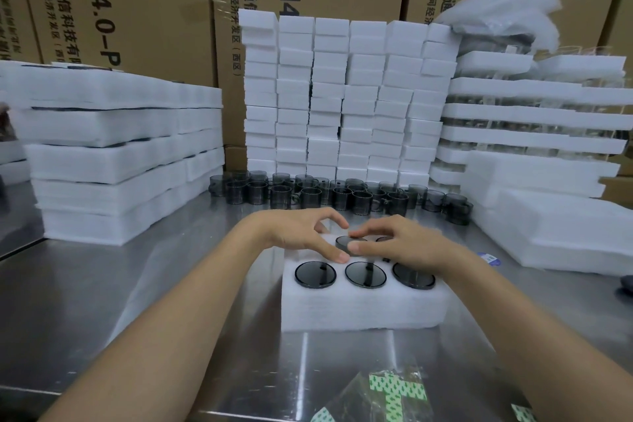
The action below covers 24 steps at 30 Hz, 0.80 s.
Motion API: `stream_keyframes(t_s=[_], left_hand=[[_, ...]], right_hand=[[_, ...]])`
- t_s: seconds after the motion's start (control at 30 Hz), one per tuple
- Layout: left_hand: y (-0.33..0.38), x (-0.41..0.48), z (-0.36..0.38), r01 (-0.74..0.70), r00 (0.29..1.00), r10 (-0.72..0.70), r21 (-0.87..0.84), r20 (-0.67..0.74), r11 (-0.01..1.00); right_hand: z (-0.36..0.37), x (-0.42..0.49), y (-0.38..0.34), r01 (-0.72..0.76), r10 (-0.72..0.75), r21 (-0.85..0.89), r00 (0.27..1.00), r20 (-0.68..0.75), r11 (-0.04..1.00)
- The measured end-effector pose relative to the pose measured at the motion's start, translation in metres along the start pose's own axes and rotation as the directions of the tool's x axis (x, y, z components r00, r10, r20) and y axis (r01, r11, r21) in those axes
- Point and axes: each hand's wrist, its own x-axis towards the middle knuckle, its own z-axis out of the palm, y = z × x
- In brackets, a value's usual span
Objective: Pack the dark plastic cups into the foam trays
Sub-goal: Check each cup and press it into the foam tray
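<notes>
Head view: both your hands were together over the back row of the tray [363, 307], which sat on the steel surface [171, 284] right in front of you. Your right hand [404, 245] pinched the cup [344, 242] there, a finger on its top and the thumb at its near edge. Your left hand [301, 233] was curled round the same cup from the left, thumb against the near rim, forefinger arched over the far side. Three cups [365, 275] sat side by side in the tray's front row, flat dark faces up. Another dark disc peeked out under your right hand, too hidden to tell more. Loose cups [342, 193] lined the surface beyond the tray, at the foot of a wall of foam blocks [342, 96]. Foam stacks [120, 161] rose on the left, with more on the right, and boxes [137, 10] stood behind.
</notes>
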Motion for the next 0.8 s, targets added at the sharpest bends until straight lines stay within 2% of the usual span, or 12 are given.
stream_keyframes(t_s=[0.13, 0.17, 0.23, 0.3, 0.37, 0.47, 0.67, 0.8], left_hand=[[-0.004, 0.001, -0.013, -0.034, 0.999, 0.036, -0.039, 0.041, 0.999], [-0.009, 0.006, -0.022, -0.040, 0.999, 0.042, -0.108, 0.013, 0.993], [-0.024, 0.025, -0.037, -0.037, 0.987, 0.002, -0.212, -0.163, 0.976], [-0.043, 0.053, -0.048, 0.042, 0.918, -0.065, -0.068, -0.392, 0.997], [-0.060, 0.076, -0.053, 0.180, 0.860, -0.095, 0.124, -0.501, 0.976], [-0.078, 0.099, -0.057, 0.303, 0.825, -0.091, 0.302, -0.557, 0.904], [-0.085, 0.132, -0.054, 0.274, 0.803, 0.048, 0.441, -0.594, 0.855], [-0.078, 0.144, -0.050, 0.288, 0.790, 0.045, 0.436, -0.611, 0.853]], right_hand=[[-0.001, 0.002, -0.004, -0.033, 0.034, -0.012, 0.998, 0.053, 0.999], [-0.001, 0.002, -0.002, -0.036, 0.036, -0.008, 0.998, 0.051, 0.999], [-0.001, 0.003, 0.003, -0.039, 0.039, -0.011, 0.999, 0.032, 0.999], [-0.001, 0.005, 0.009, -0.029, 0.030, -0.037, 0.999, 0.013, 0.999], [0.000, 0.005, 0.014, -0.001, 0.000, -0.053, 1.000, -0.012, 0.999], [0.002, 0.003, 0.015, 0.004, -0.006, -0.053, 0.999, -0.042, 0.999], [0.001, 0.005, 0.016, -0.002, 0.000, -0.040, 1.000, -0.031, 0.999], [0.003, 0.005, 0.015, -0.010, 0.009, -0.040, 1.000, -0.030, 0.999]])
